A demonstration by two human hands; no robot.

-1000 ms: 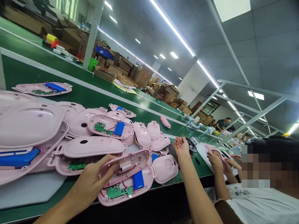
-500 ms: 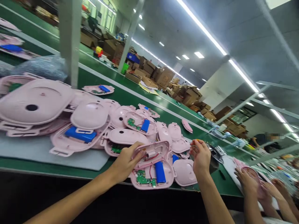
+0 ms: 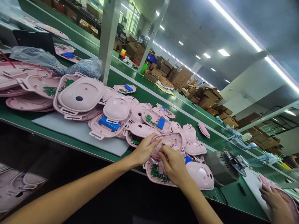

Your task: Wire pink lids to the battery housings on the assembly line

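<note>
My left hand (image 3: 146, 150) grips the left edge of a pink shell (image 3: 174, 140), tilted so its inside shows. Inside the shell, my right hand (image 3: 173, 163) has its fingers pinched near a small orange piece and thin red wire; what they hold is too small to name. Beneath lies an open pink housing with a green circuit board (image 3: 157, 172), partly hidden by my right hand. Just right of it rests a closed pink shell (image 3: 201, 175).
Many pink housings (image 3: 81, 93), some with blue batteries (image 3: 109, 123), cover the green bench (image 3: 144, 93) leftward. A grey machine (image 3: 220, 168) stands to the right, with another person's hand (image 3: 275, 199) beyond. A metal post (image 3: 109, 40) rises behind.
My right hand has moved left and down into the raised shell. The camera view has turned, showing more of the bench's left side and the grey machine.
</note>
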